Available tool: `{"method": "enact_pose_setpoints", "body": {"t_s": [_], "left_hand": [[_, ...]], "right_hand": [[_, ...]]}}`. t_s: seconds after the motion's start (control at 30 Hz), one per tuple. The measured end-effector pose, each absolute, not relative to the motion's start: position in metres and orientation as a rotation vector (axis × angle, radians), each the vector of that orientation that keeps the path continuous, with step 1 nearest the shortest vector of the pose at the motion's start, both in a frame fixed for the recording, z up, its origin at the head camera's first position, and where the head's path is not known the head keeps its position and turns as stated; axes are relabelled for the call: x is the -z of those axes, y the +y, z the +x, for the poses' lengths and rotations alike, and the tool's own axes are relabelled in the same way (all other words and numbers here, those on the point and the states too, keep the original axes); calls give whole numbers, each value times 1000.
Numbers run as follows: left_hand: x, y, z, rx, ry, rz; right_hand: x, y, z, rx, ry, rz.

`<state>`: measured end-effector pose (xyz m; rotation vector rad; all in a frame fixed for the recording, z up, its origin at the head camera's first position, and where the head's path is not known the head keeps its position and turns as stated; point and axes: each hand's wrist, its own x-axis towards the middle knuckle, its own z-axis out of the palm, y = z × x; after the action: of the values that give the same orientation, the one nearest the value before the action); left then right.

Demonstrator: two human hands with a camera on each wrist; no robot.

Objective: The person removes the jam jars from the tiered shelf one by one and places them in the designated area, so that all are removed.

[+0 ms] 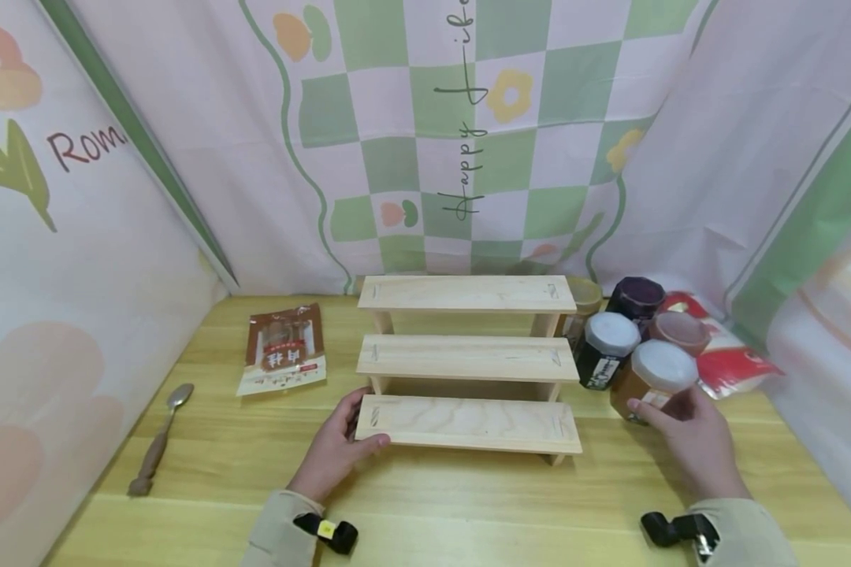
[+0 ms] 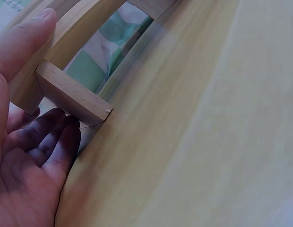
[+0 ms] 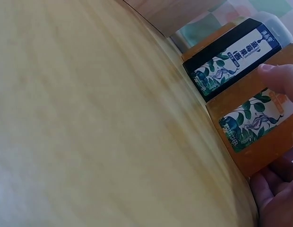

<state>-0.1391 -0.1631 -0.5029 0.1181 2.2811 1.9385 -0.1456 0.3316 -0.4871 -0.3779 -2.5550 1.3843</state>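
Note:
A three-step wooden display rack (image 1: 468, 423) stands on the table. My left hand (image 1: 335, 450) grips the left end of its lowest step, the thumb on the top board and the fingers curled in at the side by the leg. To the right of the rack, my right hand (image 1: 705, 445) holds an amber jar with a white lid (image 1: 663, 365) between thumb and fingers. In the right wrist view this jar's leafy label (image 3: 253, 120) faces the camera, and its base is on the table. A dark jam jar with a white lid (image 1: 606, 350) stands against it.
Behind the held jar are a purple-lidded jar (image 1: 636, 298), a pinkish-lidded jar (image 1: 679, 332), a yellowish-lidded jar (image 1: 583, 295) and a red packet (image 1: 733, 362). On the left lie a brown-and-cream packet (image 1: 284, 346) and a wooden-handled spoon (image 1: 157, 449). Printed curtains (image 1: 269, 197) enclose the table.

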Motion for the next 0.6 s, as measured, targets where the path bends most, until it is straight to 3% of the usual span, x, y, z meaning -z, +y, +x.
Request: {"method": "enact_pose_setpoints", "body": {"t_s": [0.33,0.6], "left_hand": [[503,-164,-141,-1867,2344,102],[484,-173,-128,-1530,2650,151]], "right_hand": [[483,333,-142,-1427,-2636,-372],[465,320,-124,-1403,-2526,-307]]}}
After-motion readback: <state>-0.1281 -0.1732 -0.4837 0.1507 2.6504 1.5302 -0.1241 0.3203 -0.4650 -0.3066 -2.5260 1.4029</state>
